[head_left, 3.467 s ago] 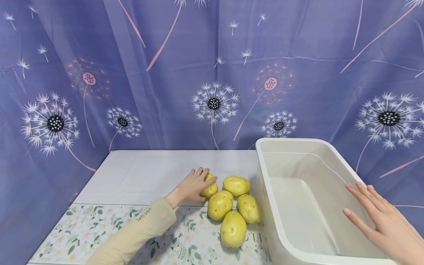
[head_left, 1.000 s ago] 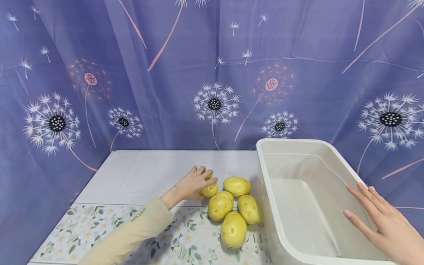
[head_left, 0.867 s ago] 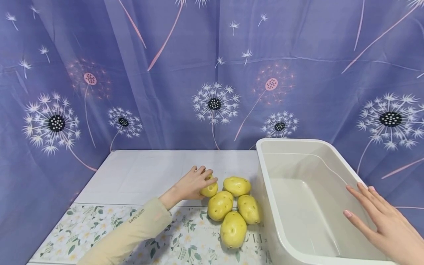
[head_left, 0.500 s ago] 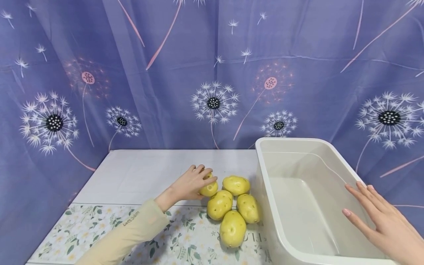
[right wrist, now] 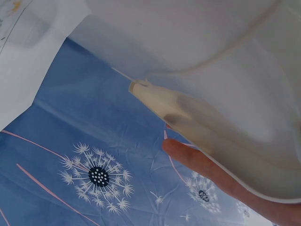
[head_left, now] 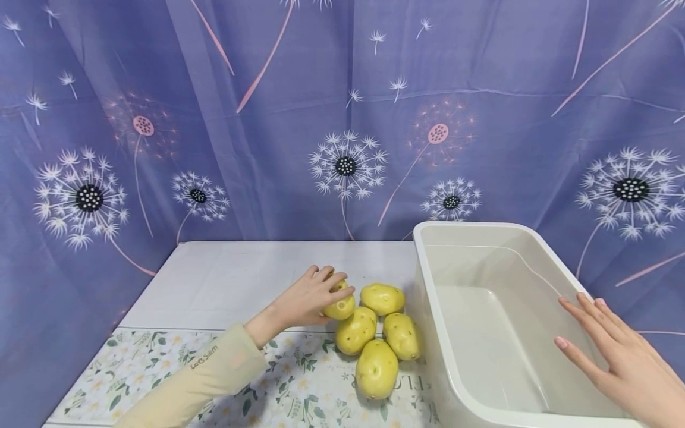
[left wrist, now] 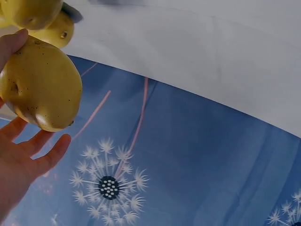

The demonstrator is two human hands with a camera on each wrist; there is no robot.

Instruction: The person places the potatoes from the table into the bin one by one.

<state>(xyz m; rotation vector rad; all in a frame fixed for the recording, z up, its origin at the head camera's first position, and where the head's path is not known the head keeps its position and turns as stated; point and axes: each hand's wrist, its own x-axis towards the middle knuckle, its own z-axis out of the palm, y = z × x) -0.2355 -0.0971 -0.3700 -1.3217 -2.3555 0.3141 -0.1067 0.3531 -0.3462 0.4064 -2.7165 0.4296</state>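
Curling round the leftmost potato (head_left: 339, 305), the left hand (head_left: 307, 297) grips it; the tub (head_left: 428, 309) lies rightward, where the right hand (head_left: 621, 356) rests flat-fingered.

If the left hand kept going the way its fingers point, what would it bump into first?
Probably the next potato, just beyond the potato the left hand grips; past it stands the white tub. Depth is uncertain.
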